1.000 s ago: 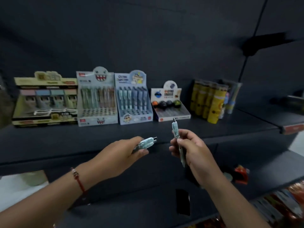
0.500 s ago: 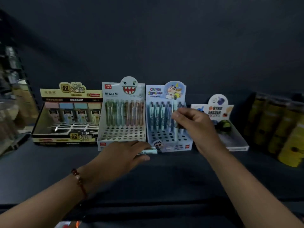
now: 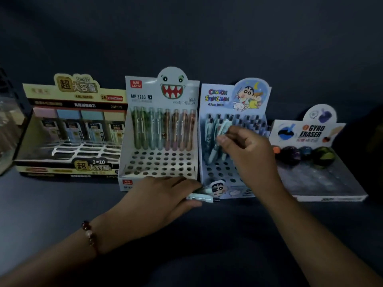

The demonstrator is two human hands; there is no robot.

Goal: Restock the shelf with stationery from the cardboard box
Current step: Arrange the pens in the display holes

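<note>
Head view looked down on a dark shelf (image 3: 62,204) with four display boxes in a row. The right hand (image 3: 248,154) was raised in front of the blue cartoon box (image 3: 219,104), its fingers curled and pinching a pale pen (image 3: 222,129) near the top, among the other pens standing in that box's holes. How deep the pen sat in a hole could not be told, since the hand hid its lower part. The left hand (image 3: 163,199) rested low on the shelf, just in front of the gap between the ghost box (image 3: 161,129) and the blue cartoon box. Its fingers were bent loosely over a few pale spare pens (image 3: 205,198), whose dark tips stuck out to the right of the fingertips and lay close to the cartoon box's front edge. A beaded bracelet (image 3: 90,235) circled the left wrist. Left of the left hand, beyond the ghost box with its upright green and brown pens, stood a yellow box (image 3: 72,96) of small packs. Right of the right hand sat the eraser box (image 3: 310,131), with dark round erasers in a row across its middle.
</note>
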